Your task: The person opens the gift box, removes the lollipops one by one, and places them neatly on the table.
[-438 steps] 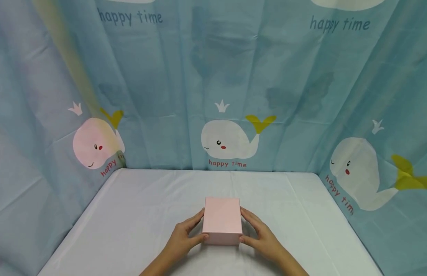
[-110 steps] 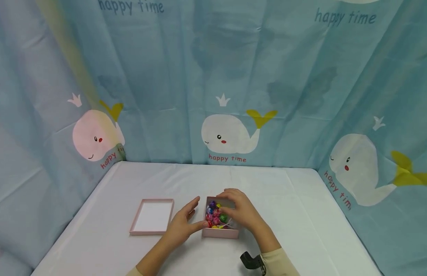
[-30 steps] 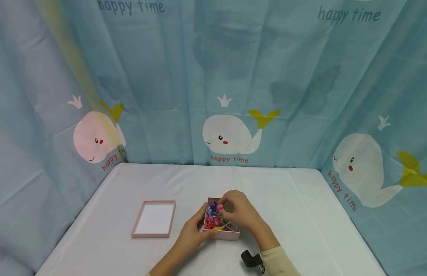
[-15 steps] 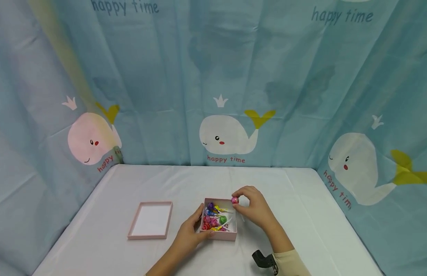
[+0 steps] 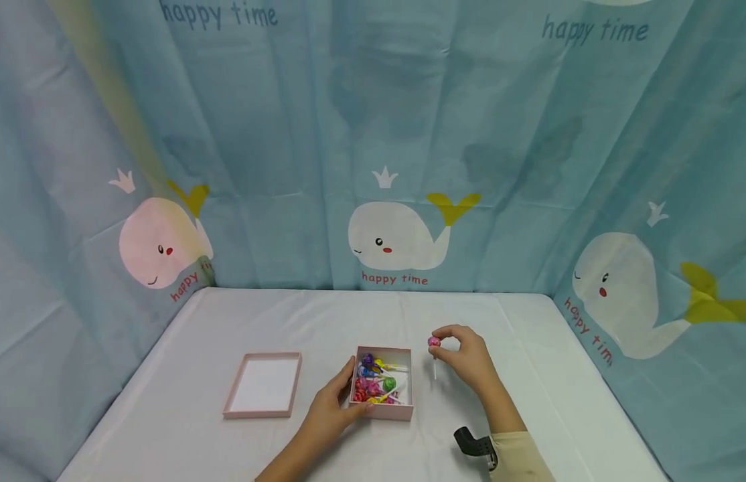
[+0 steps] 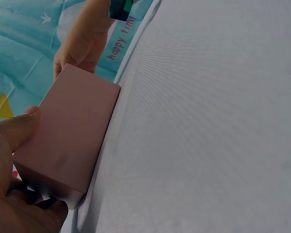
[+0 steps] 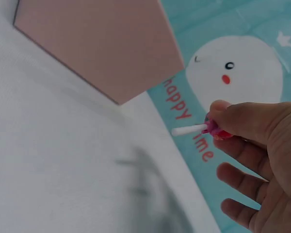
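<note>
Just now my right grip (image 5: 466, 355) has carried a small round lollipop in shiny pink wrapper (image 5: 434, 342) away from the square pale-pink cardboard box (image 5: 392, 413). Half a second ago it was just beside the right rim; now a clear gap is between them. For the work, I judge this means that this one candy is fully taken out, but not yet put down.

The thumb and the index finger of my right grip are nearly together, pinching the candy's head; the other fingers are loosely bent and touch nothing. The lollipop is in the air above the white cloth-covered surface (image 5: 530, 402), to the right of the box. My left grip (image 5: 327, 410) has kept its place: its thumb lies on the near wall of the box and its fingers are around the left side.

The lollipop's head is glossy, with magenta and red patches; my fingers cover a part of it. Its white stick is straight and points downward. Inside the box lie wrapped lollipops of many colours (image 5: 373, 385), and the shallow pale-pink lid with white inside (image 5: 266, 385) rests apart to the left.
</note>
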### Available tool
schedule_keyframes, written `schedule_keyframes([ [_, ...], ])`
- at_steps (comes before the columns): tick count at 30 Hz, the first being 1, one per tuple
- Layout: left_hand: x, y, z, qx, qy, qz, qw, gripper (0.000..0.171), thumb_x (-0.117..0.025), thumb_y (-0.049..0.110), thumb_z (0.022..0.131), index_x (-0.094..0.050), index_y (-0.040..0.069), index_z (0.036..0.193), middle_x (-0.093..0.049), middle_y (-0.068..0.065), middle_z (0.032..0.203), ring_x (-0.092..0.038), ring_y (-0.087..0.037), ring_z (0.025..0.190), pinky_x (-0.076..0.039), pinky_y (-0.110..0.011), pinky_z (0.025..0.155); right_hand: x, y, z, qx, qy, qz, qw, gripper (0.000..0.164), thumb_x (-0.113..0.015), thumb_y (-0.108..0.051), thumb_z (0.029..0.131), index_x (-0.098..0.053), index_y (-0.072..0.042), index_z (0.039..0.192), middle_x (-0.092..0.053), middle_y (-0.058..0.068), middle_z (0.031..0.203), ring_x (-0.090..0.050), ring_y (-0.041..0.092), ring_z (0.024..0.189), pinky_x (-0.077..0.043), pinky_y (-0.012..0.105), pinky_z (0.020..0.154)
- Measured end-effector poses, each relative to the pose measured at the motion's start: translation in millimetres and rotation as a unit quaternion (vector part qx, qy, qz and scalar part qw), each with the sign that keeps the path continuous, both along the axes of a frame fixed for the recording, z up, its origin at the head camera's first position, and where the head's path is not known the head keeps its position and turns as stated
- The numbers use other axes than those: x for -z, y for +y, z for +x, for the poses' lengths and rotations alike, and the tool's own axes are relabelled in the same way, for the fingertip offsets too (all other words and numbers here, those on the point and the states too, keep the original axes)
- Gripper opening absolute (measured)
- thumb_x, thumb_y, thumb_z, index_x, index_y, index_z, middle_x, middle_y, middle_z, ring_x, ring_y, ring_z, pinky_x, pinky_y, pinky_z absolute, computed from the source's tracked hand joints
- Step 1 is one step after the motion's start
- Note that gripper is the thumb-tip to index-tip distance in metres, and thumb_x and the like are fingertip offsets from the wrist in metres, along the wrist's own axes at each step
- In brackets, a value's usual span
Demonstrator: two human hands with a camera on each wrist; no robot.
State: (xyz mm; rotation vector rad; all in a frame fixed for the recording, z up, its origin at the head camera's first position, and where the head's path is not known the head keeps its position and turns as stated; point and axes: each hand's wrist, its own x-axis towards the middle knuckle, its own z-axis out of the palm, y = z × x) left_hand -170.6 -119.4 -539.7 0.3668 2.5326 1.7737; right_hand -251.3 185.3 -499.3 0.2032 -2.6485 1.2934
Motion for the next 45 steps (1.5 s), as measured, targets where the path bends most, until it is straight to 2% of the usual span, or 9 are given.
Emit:
schedule_keyframes([
  [5,1.2,-0.9,0.6,-0.004,0.003,0.000,1.0000,0.104,-0.087,0.036,0.081,-0.029,0.008,0.162,-0.031,-0.015,0.165,-0.035,-0.036,0.149,-0.035,-0.043,0.119,15.1,1.2,-6.4,0.019,-0.039,-0.016,0.999,0.030,-0.087,-0.023,0.083,-0.078,-0.018,0.111,-0.074,0.002,0.113,-0.060,0.028,0.125,-0.046,0.057,0.112],
  [10,0.2,-1.9,1.7,-0.004,0.006,0.003,1.0000,0.104,-0.087,0.036,0.081,-0.029,0.007,0.162,-0.031,-0.015,0.165,-0.038,-0.037,0.148,-0.037,-0.043,0.118,27.1,0.5,-10.4,0.012,-0.051,-0.020,0.998,0.027,-0.086,-0.024,0.084,-0.078,-0.018,0.109,-0.075,-0.001,0.110,-0.064,0.025,0.116,-0.051,0.053,0.105],
  [14,-0.8,-1.9,2.1,-0.005,0.002,0.005,1.0000,0.104,-0.087,0.036,0.081,-0.029,0.007,0.162,-0.031,-0.016,0.165,-0.037,-0.037,0.148,-0.037,-0.044,0.118,32.9,0.2,-11.5,0.007,-0.056,-0.015,0.998,0.026,-0.086,-0.025,0.084,-0.079,-0.019,0.108,-0.076,-0.002,0.110,-0.064,0.025,0.118,-0.051,0.052,0.106],
  [22,0.3,-1.0,2.3,-0.005,-0.002,0.007,1.0000,0.104,-0.087,0.036,0.081,-0.029,0.006,0.161,-0.031,-0.016,0.165,-0.036,-0.037,0.149,-0.037,-0.043,0.118,39.9,-0.9,-12.6,-0.003,-0.033,0.005,0.999,0.023,-0.086,-0.023,0.084,-0.080,-0.018,0.105,-0.077,-0.002,0.108,-0.064,0.028,0.121,-0.048,0.054,0.110],
  [29,1.4,0.2,1.6,-0.003,-0.001,0.007,1.0000,0.103,-0.087,0.036,0.081,-0.029,0.006,0.161,-0.030,-0.014,0.166,-0.034,-0.036,0.150,-0.036,-0.043,0.119,46.1,-1.1,-13.1,0.005,-0.016,0.019,1.000,0.021,-0.087,-0.020,0.083,-0.081,-0.018,0.103,-0.077,-0.001,0.109,-0.064,0.029,0.122,-0.048,0.054,0.112],
  [45,-1.3,0.3,2.0,0.005,-0.003,0.013,0.9999,0.103,-0.086,0.034,0.082,-0.028,0.005,0.161,-0.029,-0.016,0.166,-0.034,-0.035,0.150,-0.037,-0.041,0.118,44.9,-2.3,-12.4,0.011,0.009,0.045,0.999,0.025,-0.087,-0.023,0.083,-0.079,-0.015,0.105,-0.075,0.004,0.109,-0.063,0.031,0.119,-0.049,0.053,0.109],
])
